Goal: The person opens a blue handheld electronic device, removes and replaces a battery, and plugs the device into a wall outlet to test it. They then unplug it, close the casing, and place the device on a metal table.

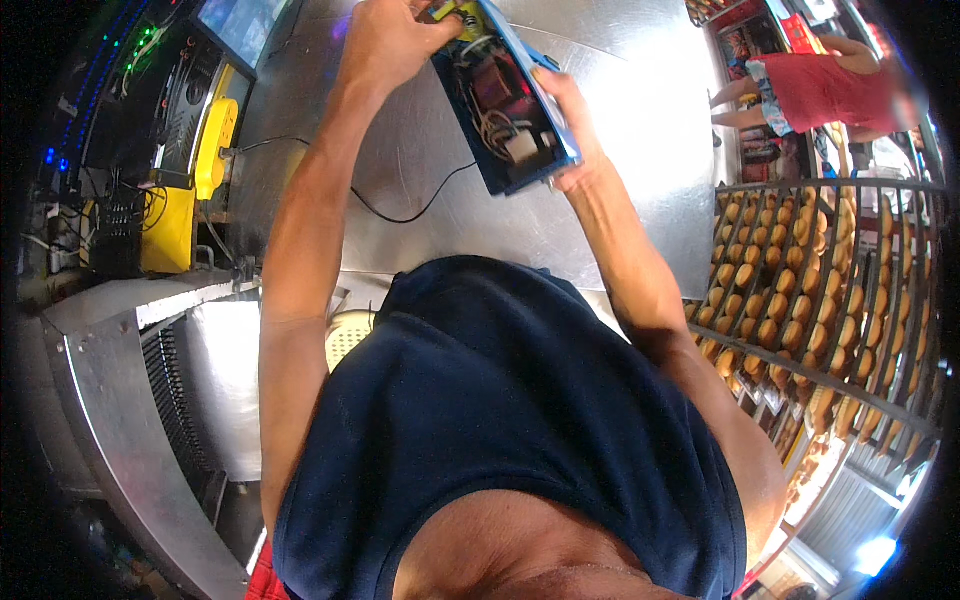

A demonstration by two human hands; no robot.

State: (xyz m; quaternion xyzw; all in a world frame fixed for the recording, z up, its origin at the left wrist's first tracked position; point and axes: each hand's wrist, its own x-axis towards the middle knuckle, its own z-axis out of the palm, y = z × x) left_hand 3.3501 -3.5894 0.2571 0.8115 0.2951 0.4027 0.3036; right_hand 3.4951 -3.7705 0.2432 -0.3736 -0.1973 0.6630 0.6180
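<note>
Tilted over the metal table, a blue open-sided electrical box (pixel 497 185) shows its inside: a reddish coil-like part, bundled pale wires and a white block. My right hand (pixel 577 125) is closed round its right side, the thumb on the edge. At the far left end, my left hand (pixel 392 42) is closed on the box, a finger or thumb over a yellowish part; the picture's upper edge cuts off some of its fingers. A black cable (pixel 415 217) runs from near the box leftward over the table, passing behind my left forearm.
The shiny metal table (pixel 290 205) lies beneath. At left stand a yellow power strip (pixel 214 150), dark electronic equipment with lights, and a screen (pixel 235 30). A rack of bread rolls (pixel 775 275) fills the right side; beyond it is a person in a red top (pixel 815 90).
</note>
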